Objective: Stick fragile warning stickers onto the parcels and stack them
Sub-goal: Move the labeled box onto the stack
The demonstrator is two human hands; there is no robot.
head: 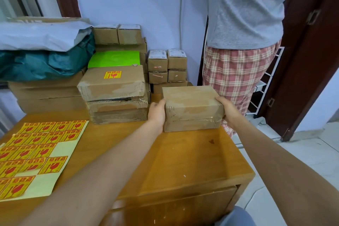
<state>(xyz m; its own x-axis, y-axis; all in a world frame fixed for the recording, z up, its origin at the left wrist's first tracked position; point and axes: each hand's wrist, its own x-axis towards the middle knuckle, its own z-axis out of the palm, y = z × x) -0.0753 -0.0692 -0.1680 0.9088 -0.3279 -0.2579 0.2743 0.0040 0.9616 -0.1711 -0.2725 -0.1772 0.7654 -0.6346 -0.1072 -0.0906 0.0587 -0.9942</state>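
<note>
A plain brown cardboard parcel [190,108] sits on the wooden table [183,161] near its far right edge. My left hand [157,112] grips its left side and my right hand [227,111] grips its right side. No sticker shows on its top. To the left stands a stack of similar parcels [113,95]; the top one carries a yellow and red fragile sticker [112,74]. A sheet of fragile stickers [34,150] lies flat on the table's left part, with several gaps where stickers are gone.
Small labelled boxes [167,65] and larger cartons [47,95] are piled at the back against the wall, with a green sheet [114,58] and teal wrapping [42,64]. A person in a grey shirt and plaid shorts [238,42] stands just behind the table's right end.
</note>
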